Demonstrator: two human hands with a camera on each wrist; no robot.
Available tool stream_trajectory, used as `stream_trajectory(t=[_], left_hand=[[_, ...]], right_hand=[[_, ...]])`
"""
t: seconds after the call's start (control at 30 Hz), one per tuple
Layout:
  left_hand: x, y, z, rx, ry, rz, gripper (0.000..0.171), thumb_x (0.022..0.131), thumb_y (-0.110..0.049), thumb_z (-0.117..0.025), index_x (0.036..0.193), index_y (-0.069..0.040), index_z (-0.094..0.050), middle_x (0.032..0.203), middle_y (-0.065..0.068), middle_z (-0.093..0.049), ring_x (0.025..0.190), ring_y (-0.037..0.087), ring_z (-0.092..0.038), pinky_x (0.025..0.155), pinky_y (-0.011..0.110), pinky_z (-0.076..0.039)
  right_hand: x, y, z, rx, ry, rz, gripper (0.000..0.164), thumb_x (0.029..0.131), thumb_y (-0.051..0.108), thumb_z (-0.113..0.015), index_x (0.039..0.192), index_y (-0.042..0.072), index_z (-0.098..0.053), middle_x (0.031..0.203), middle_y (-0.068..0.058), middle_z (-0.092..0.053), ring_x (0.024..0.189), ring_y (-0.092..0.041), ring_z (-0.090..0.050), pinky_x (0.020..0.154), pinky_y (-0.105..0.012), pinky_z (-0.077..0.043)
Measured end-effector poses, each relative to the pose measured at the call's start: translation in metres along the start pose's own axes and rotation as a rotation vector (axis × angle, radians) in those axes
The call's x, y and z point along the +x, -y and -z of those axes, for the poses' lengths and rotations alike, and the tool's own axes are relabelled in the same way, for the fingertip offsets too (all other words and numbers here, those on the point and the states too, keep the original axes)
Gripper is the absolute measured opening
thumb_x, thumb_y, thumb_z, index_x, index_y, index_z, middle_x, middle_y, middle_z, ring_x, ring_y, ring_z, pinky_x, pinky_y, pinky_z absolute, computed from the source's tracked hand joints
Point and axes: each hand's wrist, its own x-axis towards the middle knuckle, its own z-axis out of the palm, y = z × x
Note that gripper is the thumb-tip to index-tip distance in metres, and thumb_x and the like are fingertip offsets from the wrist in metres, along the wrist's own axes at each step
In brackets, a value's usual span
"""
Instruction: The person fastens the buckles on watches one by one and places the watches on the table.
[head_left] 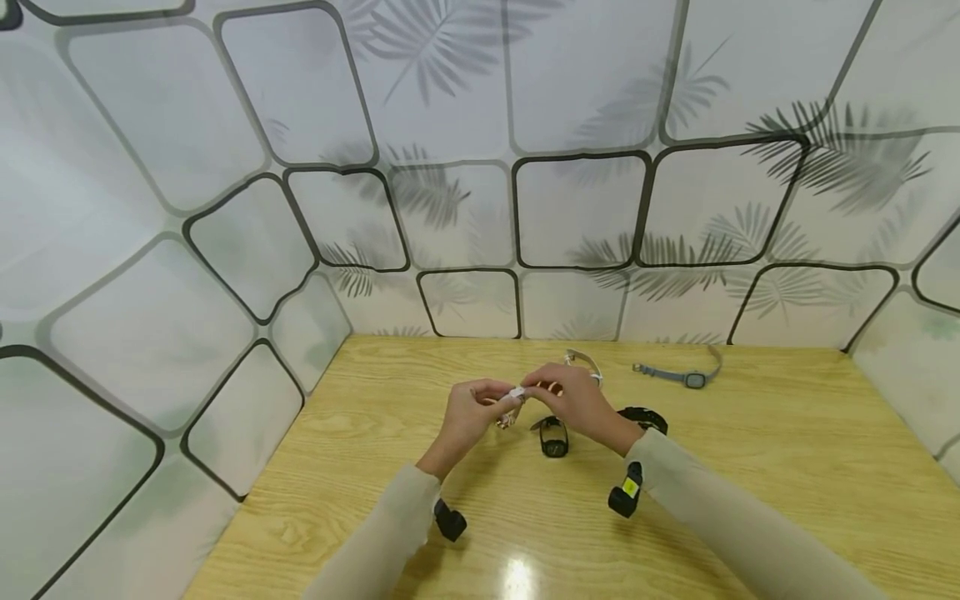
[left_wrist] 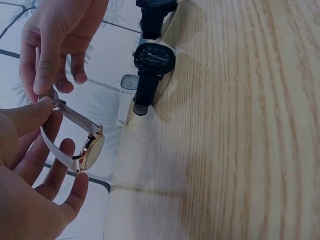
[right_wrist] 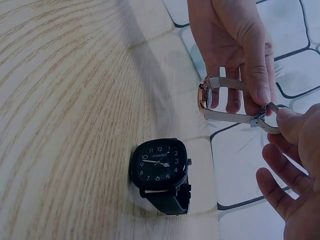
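Observation:
Both hands hold up a wristwatch (head_left: 507, 420) with a rose-gold case and a pale strap, above the table. My left hand (head_left: 467, 419) pinches the strap by the buckle between thumb and fingers. In the left wrist view the watch case (left_wrist: 93, 151) hangs beside that hand's fingers. My right hand (head_left: 581, 406) pinches the strap's end. In the right wrist view the strap bends in a small loop at the metal buckle (right_wrist: 258, 120), between the two hands. Nearest below the hands, a black square-faced watch (head_left: 555, 448) stands on the table.
Behind my right hand lies a white-strapped watch (head_left: 596, 377), partly hidden. Another black watch (head_left: 645, 416) sits by the right wrist, and a blue-grey watch (head_left: 695, 380) lies farther back right. The wooden table (head_left: 360, 467) meets a patterned wall (head_left: 465, 225) at its back.

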Motion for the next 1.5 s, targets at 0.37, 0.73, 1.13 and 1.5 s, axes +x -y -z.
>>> stream_trajectory(t=[0.37, 0.73, 1.13, 1.5], left_hand=[[-0.013, -0.03, -0.001, 0.153, 0.015, -0.085, 0.015, 0.092, -0.003, -0.077, 0.104, 0.007, -0.077, 0.101, 0.023, -0.075, 0.094, 0.041, -0.071, 0.08, 0.035, -0.06], [0.003, 0.006, -0.001, 0.161, -0.004, -0.068, 0.019, 0.092, -0.014, -0.079, 0.107, -0.002, -0.079, 0.104, 0.016, -0.076, 0.095, 0.035, -0.072, 0.079, 0.042, -0.061], [0.004, 0.006, 0.003, 0.213, 0.009, -0.072, 0.019, 0.091, -0.023, -0.081, 0.105, -0.01, -0.081, 0.105, 0.006, -0.077, 0.095, 0.021, -0.073, 0.084, 0.037, -0.059], [0.002, 0.003, 0.001, 0.196, 0.025, -0.073, 0.016, 0.094, -0.012, -0.078, 0.106, -0.001, -0.079, 0.108, 0.014, -0.075, 0.099, 0.032, -0.072, 0.087, 0.042, -0.059]], right_hand=[[0.001, 0.0, 0.0, -0.076, 0.047, 0.021, 0.012, 0.095, 0.012, -0.076, 0.106, 0.014, -0.08, 0.098, 0.002, -0.075, 0.078, -0.007, -0.065, 0.066, -0.024, -0.056], [-0.002, -0.003, -0.006, -0.018, 0.032, -0.086, 0.015, 0.096, 0.019, -0.075, 0.11, 0.014, -0.078, 0.102, 0.002, -0.076, 0.083, -0.009, -0.067, 0.069, -0.025, -0.057], [-0.006, -0.003, -0.007, 0.094, -0.066, -0.155, 0.014, 0.098, 0.025, -0.073, 0.109, 0.019, -0.079, 0.104, 0.006, -0.076, 0.086, -0.008, -0.068, 0.074, -0.031, -0.059], [-0.002, -0.001, -0.004, -0.029, -0.051, 0.011, 0.009, 0.095, 0.011, -0.075, 0.102, 0.016, -0.079, 0.097, 0.004, -0.073, 0.077, -0.007, -0.063, 0.067, -0.028, -0.056]])
